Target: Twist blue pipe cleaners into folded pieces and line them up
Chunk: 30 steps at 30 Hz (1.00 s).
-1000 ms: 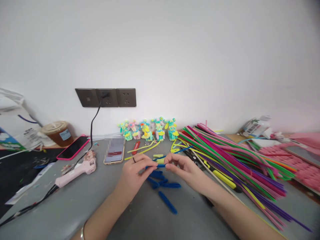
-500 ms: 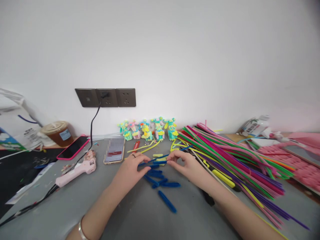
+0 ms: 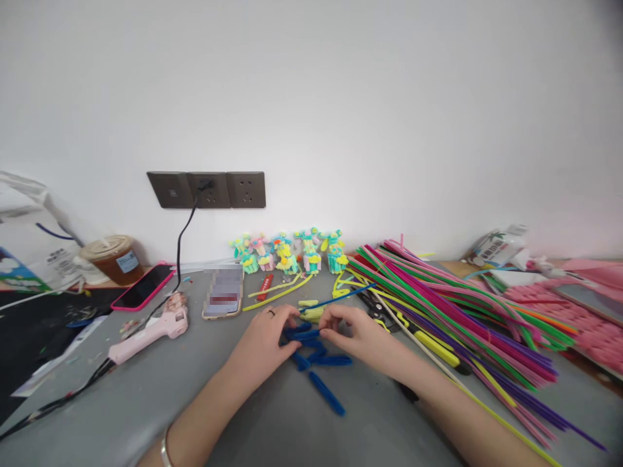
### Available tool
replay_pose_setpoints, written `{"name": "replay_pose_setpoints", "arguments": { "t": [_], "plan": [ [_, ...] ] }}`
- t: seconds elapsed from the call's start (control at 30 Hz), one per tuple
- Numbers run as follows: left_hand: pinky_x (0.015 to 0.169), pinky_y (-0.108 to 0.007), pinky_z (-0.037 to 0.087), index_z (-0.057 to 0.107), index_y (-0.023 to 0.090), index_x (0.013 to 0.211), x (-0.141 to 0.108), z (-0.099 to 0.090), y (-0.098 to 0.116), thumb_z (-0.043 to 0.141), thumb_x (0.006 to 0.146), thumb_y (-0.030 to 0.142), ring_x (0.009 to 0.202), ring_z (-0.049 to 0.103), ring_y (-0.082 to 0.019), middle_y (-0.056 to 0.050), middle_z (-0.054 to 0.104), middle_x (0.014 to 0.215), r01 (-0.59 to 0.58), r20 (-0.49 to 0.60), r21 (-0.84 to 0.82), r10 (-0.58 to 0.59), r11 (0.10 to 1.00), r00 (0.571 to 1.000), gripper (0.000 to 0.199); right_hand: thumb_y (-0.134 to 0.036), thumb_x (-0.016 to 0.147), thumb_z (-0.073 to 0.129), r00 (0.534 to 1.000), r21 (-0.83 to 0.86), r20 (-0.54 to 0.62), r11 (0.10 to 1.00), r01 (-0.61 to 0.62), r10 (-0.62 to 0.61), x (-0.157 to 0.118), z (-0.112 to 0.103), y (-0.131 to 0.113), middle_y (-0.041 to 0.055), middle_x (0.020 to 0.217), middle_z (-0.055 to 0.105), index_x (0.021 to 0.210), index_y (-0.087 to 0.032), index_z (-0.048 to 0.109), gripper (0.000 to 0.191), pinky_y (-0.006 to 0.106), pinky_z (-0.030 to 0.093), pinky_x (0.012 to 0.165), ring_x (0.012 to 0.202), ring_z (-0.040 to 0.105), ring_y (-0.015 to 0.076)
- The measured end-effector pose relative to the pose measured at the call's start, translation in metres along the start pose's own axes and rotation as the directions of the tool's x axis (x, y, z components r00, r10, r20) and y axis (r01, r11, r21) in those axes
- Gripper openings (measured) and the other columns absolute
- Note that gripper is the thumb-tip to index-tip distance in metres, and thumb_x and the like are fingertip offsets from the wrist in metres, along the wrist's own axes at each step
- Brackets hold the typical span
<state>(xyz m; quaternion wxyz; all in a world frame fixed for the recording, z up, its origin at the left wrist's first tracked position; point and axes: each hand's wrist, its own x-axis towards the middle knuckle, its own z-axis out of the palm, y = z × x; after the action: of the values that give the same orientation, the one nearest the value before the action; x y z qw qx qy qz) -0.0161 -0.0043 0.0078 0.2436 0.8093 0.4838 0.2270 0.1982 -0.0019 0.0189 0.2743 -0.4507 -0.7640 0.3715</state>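
Observation:
My left hand (image 3: 270, 338) is over the pile of short blue pipe cleaner pieces (image 3: 335, 360), its thumb and forefinger apart around the pile's left side. Facing it from the right, my right hand (image 3: 353, 332) has thumb and forefinger pinched at the end of a folded blue pipe cleaner (image 3: 305, 335). A single blue piece (image 3: 325, 390) lies nearer to me. Behind my fingertips are short pale yellow pieces (image 3: 311, 314) and a long thin blue stem (image 3: 348, 294).
A bundle of coloured pipe cleaners (image 3: 452, 305) spreads at right, beside yellow-and-black pliers (image 3: 433, 344). Small pastel figures (image 3: 285, 254) stand along the wall. At left are a pink glue gun (image 3: 148, 337), a phone (image 3: 222, 295), a pink-edged phone (image 3: 143, 287) and a lidded cup (image 3: 114, 259).
Both hands have come slightly lower and nearer to me, over the blue pieces. My left thumb and forefinger have spread apart. The long thin blue stem now lies behind my fingers.

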Motion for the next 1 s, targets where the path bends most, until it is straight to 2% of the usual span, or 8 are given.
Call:
{"name": "replay_pose_setpoints", "arguments": {
  "t": [0.1,0.23,0.3,0.37,0.47,0.57,0.77,1.0],
  "plan": [
    [0.079,-0.035,0.047,0.058,0.022,0.099,0.0,-0.001,0.001,0.064,0.072,0.006,0.09,0.062,-0.023,-0.003,0.068,0.093,0.034,-0.027,0.038,-0.033,0.999,0.999,0.032,-0.016,0.081,0.055,1.0,0.015,0.027,1.0,-0.001,0.001,-0.002,-0.002,0.0,0.0002,0.074,0.061,0.079,-0.018,0.06,0.005,0.024,0.042,0.063,0.07,0.056,0.0151],
    [0.076,-0.033,0.047,0.059,0.022,0.091,0.001,-0.003,0.002,0.062,0.073,0.006,0.086,0.062,-0.022,-0.002,0.067,0.093,0.086,-0.095,0.066,-0.079,0.994,0.992,0.024,-0.013,0.079,0.056,0.991,0.02,0.119,0.998,-0.066,0.064,-0.005,-0.006,-0.003,-0.0017,0.068,0.057,0.077,-0.017,0.06,0.006,0.022,0.04,0.056,0.062,0.051,0.0125],
    [0.076,-0.033,0.046,0.059,0.022,0.088,0.001,-0.005,0.002,0.062,0.074,0.007,0.086,0.062,-0.021,-0.002,0.066,0.095,0.069,-0.14,0.067,-0.059,0.995,0.988,0.02,-0.012,0.079,0.056,0.986,0.012,0.153,0.997,-0.075,0.072,-0.005,-0.007,-0.005,-0.0021,0.067,0.057,0.077,-0.016,0.061,0.007,0.021,0.039,0.055,0.06,0.05,0.0118],
    [0.077,-0.031,0.046,0.06,0.022,0.086,0.001,-0.008,0.003,0.061,0.078,0.011,0.086,0.061,-0.02,-0.002,0.065,0.095,0.01,-0.138,0.044,-0.004,0.999,0.99,0.013,-0.011,0.079,0.056,0.987,0.001,0.145,0.997,-0.072,0.071,-0.005,-0.006,-0.005,-0.0018,0.068,0.057,0.079,-0.016,0.062,0.008,0.021,0.039,0.056,0.061,0.05,0.0119],
    [0.074,-0.028,0.045,0.062,0.022,0.088,0.0,-0.013,0.005,0.061,0.084,0.022,0.083,0.06,-0.018,-0.001,0.065,0.089,-0.107,-0.003,-0.008,0.107,0.994,0.994,0.004,-0.01,0.078,0.056,0.991,-0.045,0.11,0.997,-0.069,0.073,-0.004,-0.004,-0.002,-0.001,0.068,0.057,0.078,-0.016,0.064,0.01,0.022,0.039,0.055,0.061,0.051,0.0127],
    [0.074,-0.027,0.044,0.063,0.024,0.096,-0.003,-0.02,0.004,0.068,0.08,0.026,0.086,0.06,-0.019,-0.001,0.066,0.09,-0.18,0.138,0.0,0.179,0.984,0.974,0.017,-0.006,0.076,0.058,0.998,-0.128,0.061,0.992,-0.012,0.02,-0.002,-0.001,0.003,0.0004,0.072,0.059,0.076,-0.017,0.066,0.014,0.024,0.04,0.058,0.063,0.053,0.0141],
    [0.077,-0.026,0.043,0.059,0.028,0.108,-0.006,-0.029,0.003,0.059,0.078,0.011,0.087,0.062,-0.018,0.001,0.068,0.093,-0.167,0.246,-0.011,0.164,0.986,0.955,0.034,-0.003,0.075,0.062,0.997,-0.261,0.058,0.963,0.062,-0.049,-0.001,-0.001,0.001,0.0021,0.076,0.062,0.076,-0.019,0.068,0.017,0.027,0.042,0.068,0.071,0.057,0.0164],
    [0.076,-0.025,0.044,0.059,0.026,0.1,-0.01,-0.035,0.006,0.053,0.069,0.003,0.088,0.06,-0.017,0.002,0.065,0.089,-0.142,0.355,-0.119,0.175,0.983,0.918,0.039,-0.002,0.075,0.065,0.992,-0.338,0.104,0.936,0.102,-0.071,0.0,0.001,-0.002,0.0024,0.077,0.063,0.077,-0.019,0.067,0.018,0.029,0.041,0.074,0.079,0.057,0.0191]
  ]
}}
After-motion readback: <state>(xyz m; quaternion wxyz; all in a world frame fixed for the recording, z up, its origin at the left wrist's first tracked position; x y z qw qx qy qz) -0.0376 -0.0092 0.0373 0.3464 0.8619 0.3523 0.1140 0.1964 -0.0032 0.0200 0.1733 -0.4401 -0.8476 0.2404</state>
